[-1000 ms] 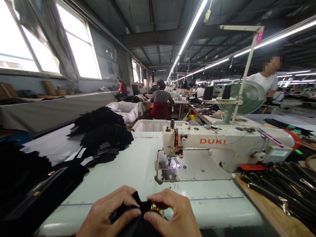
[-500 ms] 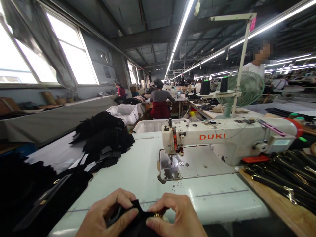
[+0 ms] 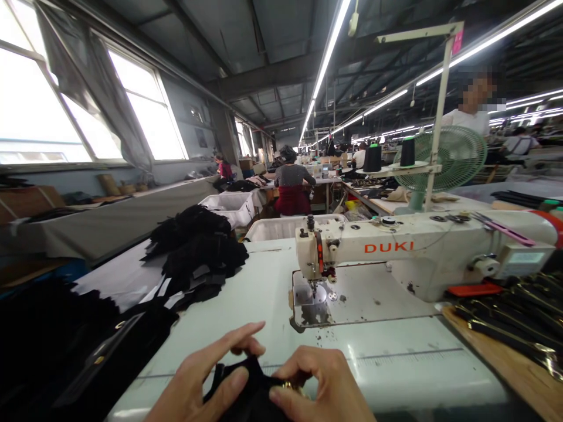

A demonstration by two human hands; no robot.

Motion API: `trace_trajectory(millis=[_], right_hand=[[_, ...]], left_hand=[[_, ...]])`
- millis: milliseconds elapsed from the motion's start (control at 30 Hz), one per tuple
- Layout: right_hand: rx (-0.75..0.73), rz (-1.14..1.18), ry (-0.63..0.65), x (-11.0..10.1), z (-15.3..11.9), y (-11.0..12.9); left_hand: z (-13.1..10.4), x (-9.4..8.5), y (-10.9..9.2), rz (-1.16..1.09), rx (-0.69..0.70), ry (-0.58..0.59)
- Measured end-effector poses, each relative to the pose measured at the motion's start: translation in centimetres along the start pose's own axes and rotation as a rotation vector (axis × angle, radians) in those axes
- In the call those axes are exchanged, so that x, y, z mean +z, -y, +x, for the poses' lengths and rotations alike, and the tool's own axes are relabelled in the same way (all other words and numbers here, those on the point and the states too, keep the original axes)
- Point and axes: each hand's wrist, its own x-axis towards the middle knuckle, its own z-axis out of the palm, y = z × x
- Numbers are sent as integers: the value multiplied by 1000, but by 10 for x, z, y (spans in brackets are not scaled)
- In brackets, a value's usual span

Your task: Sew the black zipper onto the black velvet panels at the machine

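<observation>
At the bottom edge, my left hand (image 3: 206, 381) and my right hand (image 3: 319, 384) both pinch a small black fabric piece (image 3: 248, 392). A gold metal ring (image 3: 291, 387) on the piece shows under my right thumb. My left index finger is stretched out forward above the fabric. The hands sit at the near edge of the pale sewing table (image 3: 259, 293), in front of a white DUKI sewing machine (image 3: 409, 252) whose needle and steel plate (image 3: 313, 293) lie just beyond them.
Black fabric pieces are heaped on the table's left (image 3: 197, 249) and near-left (image 3: 65, 346). Black straps with gold hardware (image 3: 514, 316) lie on a wooden board at right. Behind stand white bins (image 3: 231, 205), a green fan (image 3: 453, 158), thread cones, and other seated workers (image 3: 291, 187).
The view has shifted a little to the left. My left index finger has lifted off the fabric and straightened forward; both hands still hold the black piece at the table's edge.
</observation>
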Motion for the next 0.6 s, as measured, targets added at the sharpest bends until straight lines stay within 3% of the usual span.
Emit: trace_trajectory(millis=[100,200,300,467,600], right_hand=[[6,-65,11,3,4,13],[55,-83,59,2,9,19],[129,-2,124,-4,13,9],[271,110,352,-27,18,-14],[265,-33,423,-47,27,-9]], left_hand=[[6,0,-3,97,97,126],[13,7,-10,145,29,225],[20,3,-14,120,12,274],[34,-20,-4,160,-29,175],[37,-13,14,36,-210,-132]])
